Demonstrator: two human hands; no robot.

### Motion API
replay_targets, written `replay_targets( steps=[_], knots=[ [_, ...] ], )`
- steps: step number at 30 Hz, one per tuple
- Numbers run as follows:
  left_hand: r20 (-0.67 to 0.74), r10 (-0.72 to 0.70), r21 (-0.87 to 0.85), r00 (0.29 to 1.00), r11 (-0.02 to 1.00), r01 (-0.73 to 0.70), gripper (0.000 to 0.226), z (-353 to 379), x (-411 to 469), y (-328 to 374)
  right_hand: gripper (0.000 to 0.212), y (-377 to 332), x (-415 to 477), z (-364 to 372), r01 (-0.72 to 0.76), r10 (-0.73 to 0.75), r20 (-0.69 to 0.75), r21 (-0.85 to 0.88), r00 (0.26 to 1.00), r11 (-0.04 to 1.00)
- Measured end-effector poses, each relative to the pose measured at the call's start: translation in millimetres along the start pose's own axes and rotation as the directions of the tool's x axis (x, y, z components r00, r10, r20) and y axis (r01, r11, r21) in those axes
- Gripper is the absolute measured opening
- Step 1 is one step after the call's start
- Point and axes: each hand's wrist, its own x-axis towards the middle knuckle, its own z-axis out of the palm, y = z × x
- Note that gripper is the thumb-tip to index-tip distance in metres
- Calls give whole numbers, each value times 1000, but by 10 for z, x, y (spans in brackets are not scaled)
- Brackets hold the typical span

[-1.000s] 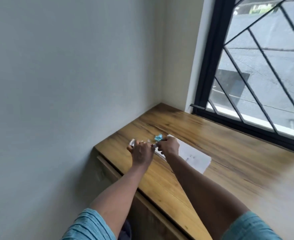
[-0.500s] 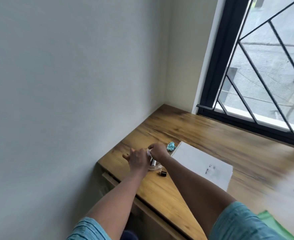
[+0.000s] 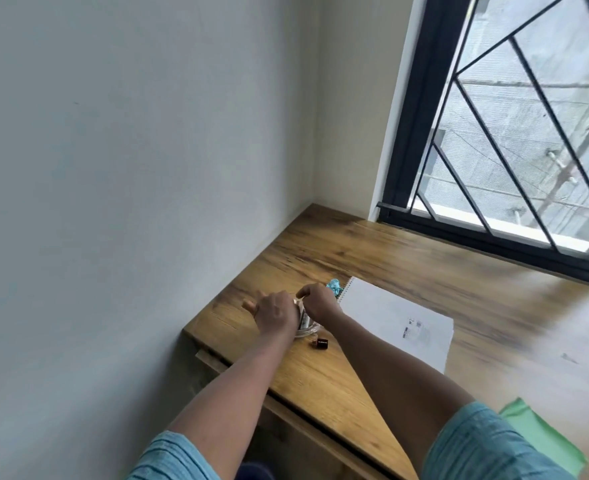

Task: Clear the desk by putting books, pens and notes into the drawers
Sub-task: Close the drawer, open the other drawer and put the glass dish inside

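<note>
My left hand (image 3: 274, 313) holds the side of a clear glass container (image 3: 308, 329) near the desk's left end. My right hand (image 3: 317, 301) has its fingers curled over the container's top, on a pen-like stick (image 3: 304, 319) standing inside. A small dark cap (image 3: 321, 343) lies on the wood just in front of the container. A crumpled blue note (image 3: 334, 286) sits behind my right hand. To the right lies a white spiral notebook (image 3: 393, 320), closed. A drawer front (image 3: 211, 360) shows under the desk edge.
The wooden desk (image 3: 355, 251) runs along a barred window (image 3: 528, 150) at the back and meets a plain wall on the left. A green sheet (image 3: 546, 441) lies at the lower right by my sleeve.
Both hands came down from the blue note to the glass container. The dark cap now lies on the desk. The view shifted left and down.
</note>
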Motion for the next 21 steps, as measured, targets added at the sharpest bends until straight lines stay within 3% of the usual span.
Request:
replay_targets(
  steps=[10,21],
  knots=[
    [-104,203,-133,974,967,-216,35,-48,-371,651,27,526,-496,-419,-14,47,-294,112,955,994],
    [-81,348,-288,934,889,-356,34,276,-2091,1527,26,1718,-2061,-984,-78,171,-499,201,849,976]
  ],
)
